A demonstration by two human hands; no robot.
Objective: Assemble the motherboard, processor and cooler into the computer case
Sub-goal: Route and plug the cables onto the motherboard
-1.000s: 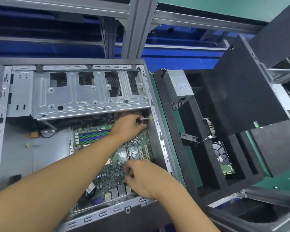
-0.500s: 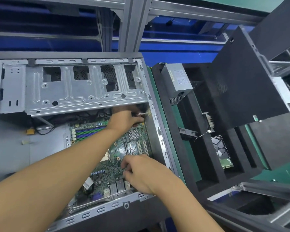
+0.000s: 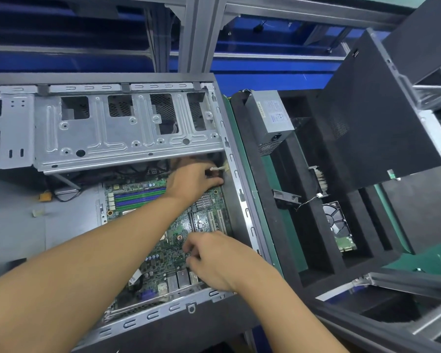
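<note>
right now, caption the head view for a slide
Left hand and right hand on the motherboard inside the open computer case, foam tray beside it.

The head camera looks steeply down, close above the open computer case (image 3: 229, 159).

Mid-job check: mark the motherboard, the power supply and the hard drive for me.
motherboard (image 3: 161, 258): head view, on the bare green board by the small capacitors.
power supply (image 3: 271, 118): head view, on its grey labelled face.
hard drive (image 3: 337, 225): head view, on its dark top cover.
</note>
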